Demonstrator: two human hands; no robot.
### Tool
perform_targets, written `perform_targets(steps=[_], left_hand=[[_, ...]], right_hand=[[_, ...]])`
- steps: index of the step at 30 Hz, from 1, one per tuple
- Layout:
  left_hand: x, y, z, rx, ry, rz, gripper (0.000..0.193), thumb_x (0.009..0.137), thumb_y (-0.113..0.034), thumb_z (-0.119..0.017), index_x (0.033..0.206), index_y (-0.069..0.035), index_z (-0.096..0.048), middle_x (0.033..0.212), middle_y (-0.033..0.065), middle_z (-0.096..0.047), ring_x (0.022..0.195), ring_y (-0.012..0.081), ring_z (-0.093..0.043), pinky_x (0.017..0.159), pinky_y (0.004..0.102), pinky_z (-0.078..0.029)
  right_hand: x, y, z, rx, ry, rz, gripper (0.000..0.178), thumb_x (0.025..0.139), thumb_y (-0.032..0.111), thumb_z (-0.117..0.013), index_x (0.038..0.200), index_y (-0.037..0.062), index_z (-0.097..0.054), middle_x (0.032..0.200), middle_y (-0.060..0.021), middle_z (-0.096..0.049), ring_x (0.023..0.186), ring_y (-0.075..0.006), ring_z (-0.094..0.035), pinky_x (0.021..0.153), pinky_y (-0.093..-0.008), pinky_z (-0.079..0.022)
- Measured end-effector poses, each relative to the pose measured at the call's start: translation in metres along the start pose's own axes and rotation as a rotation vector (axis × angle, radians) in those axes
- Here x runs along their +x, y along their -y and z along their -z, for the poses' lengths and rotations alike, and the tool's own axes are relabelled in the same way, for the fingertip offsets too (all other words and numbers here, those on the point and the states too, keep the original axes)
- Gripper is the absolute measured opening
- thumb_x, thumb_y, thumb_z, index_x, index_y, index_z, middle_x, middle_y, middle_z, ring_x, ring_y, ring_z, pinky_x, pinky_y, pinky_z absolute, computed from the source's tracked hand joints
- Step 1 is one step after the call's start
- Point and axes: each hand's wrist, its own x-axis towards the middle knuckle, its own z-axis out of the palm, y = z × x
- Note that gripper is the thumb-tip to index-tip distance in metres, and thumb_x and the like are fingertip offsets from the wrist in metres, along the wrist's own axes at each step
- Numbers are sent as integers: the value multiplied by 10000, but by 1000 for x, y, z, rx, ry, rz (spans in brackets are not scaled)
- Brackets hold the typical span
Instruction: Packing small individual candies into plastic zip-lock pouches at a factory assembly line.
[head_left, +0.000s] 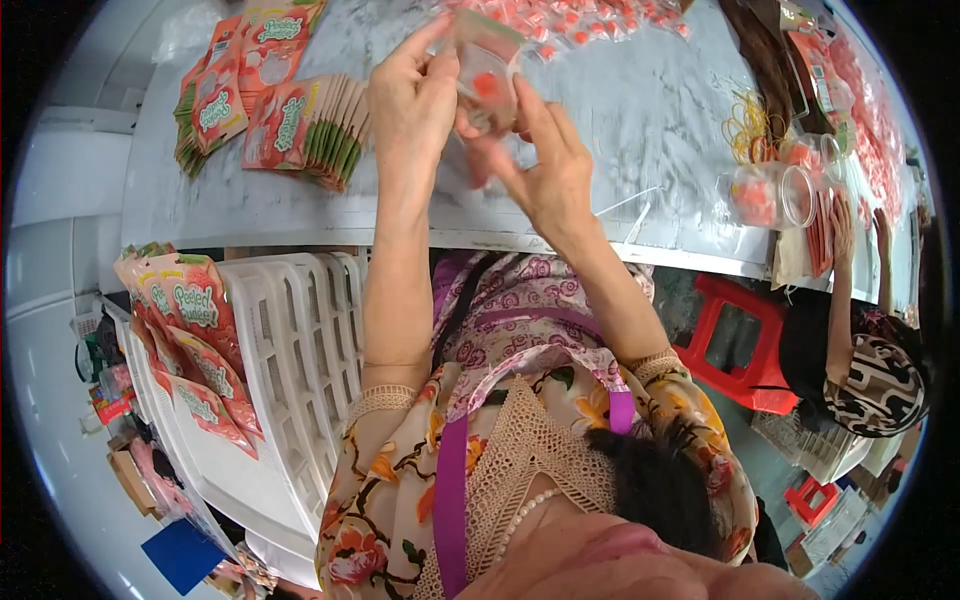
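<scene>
Plastic pouch [490,58], clear-sided, red piece [486,84] showing: above desk [640,150]. Our left hand [415,95]: pinching pouch. Our right hand [557,170]: above desk too, blurred; grip we cannot tell. Risk, we judge: slack left pinch during quick handling, pouch dropping onto desk.

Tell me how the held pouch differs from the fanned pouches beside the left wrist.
The held pouch is single; the fanned pouches overlap in a row. The held pouch is raised in the left hand; the fanned pouches lie on the table. Both show green near an edge.
</scene>
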Motion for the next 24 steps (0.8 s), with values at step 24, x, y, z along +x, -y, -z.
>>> perform_targets(steps=[24], left_hand=[[-23,61,9,-682,-77,168,76,862,-49,-640,848,8,-687,806,25,-650,692,91,-588,625,234,-482]], right_hand=[[27,-54,46,294,-15,-265,59,870,19,-651,854,-36,-669,802,-28,-672,731,-86,-589,676,-226,-490]])
